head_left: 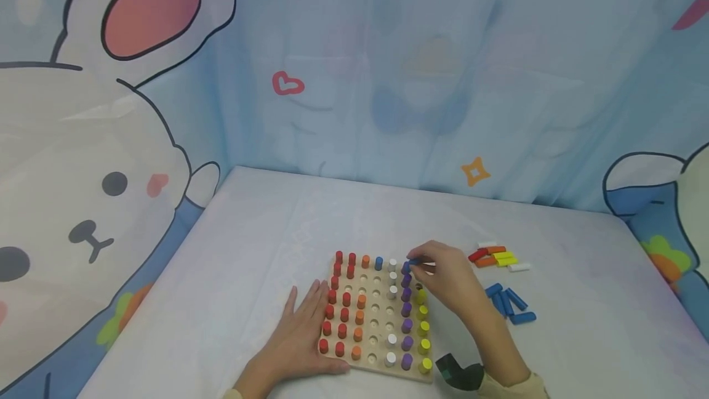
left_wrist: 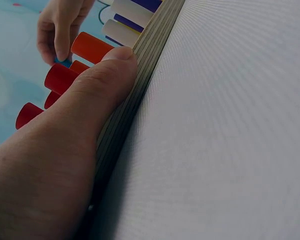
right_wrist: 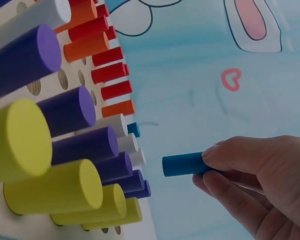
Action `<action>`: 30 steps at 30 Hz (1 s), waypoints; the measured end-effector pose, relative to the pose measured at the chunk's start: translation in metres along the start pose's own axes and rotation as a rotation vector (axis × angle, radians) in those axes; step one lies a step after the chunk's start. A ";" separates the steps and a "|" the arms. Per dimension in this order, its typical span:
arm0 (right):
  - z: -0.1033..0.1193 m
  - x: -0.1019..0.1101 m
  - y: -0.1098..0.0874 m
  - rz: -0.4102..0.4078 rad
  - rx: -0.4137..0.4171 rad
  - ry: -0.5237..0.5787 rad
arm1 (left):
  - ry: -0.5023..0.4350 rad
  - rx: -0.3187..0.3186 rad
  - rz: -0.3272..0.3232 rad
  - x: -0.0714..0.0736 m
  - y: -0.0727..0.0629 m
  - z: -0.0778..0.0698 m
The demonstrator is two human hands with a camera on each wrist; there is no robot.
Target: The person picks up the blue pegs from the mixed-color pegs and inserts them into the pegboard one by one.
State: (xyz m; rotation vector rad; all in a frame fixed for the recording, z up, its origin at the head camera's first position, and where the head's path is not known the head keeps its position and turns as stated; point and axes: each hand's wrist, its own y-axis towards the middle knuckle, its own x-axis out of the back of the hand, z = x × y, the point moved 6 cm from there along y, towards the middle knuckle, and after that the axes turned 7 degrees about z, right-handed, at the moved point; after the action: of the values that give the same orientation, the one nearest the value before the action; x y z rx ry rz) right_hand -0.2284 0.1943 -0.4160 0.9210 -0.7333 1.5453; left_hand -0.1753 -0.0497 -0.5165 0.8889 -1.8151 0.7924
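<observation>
A wooden pegboard (head_left: 397, 373) lies on the table with columns of upright pegs: red pegs (head_left: 342, 330) at its left, then orange ones, white ones, purple pegs (head_left: 407, 326) and yellow pegs (head_left: 424, 346). One blue peg (head_left: 379, 262) stands in the far row. Along the board's left side rests my left hand (head_left: 299, 332), fingers straight, its thumb (left_wrist: 107, 72) lying along the near edge. My right hand (head_left: 450, 277) pinches another blue peg (right_wrist: 182, 164) between thumb and fingers, above the far right corner. In the right wrist view that peg is held nearly level, apart from the board.
To the right of the board lie several loose blue pegs (head_left: 523, 318). Farther back is a mixed group of red, orange, yellow and white pegs (head_left: 505, 255). A patterned curtain (head_left: 354, 66) hangs behind the white table (head_left: 266, 220).
</observation>
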 end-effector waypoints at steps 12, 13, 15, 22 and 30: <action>0.016 -0.010 -0.003 0.005 0.063 0.025 | 0.008 0.010 0.005 -0.003 0.001 0.002; 0.018 -0.011 -0.002 0.008 0.066 0.024 | 0.008 0.011 0.005 -0.002 0.001 0.003; 0.022 -0.012 -0.001 0.010 0.073 0.019 | 0.008 0.012 0.004 -0.002 0.002 0.003; 0.032 -0.017 0.002 -0.003 0.148 -0.027 | 0.007 0.007 0.002 -0.001 0.003 0.004; 0.037 -0.025 0.005 0.043 0.146 -0.032 | 0.009 0.010 0.003 -0.002 0.002 0.003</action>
State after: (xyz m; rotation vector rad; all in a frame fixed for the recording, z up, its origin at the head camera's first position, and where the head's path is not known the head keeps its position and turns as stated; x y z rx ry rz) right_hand -0.2257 0.1499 -0.4193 1.0463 -0.6735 1.6419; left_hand -0.1782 -0.0505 -0.5198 0.8874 -1.8068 0.8066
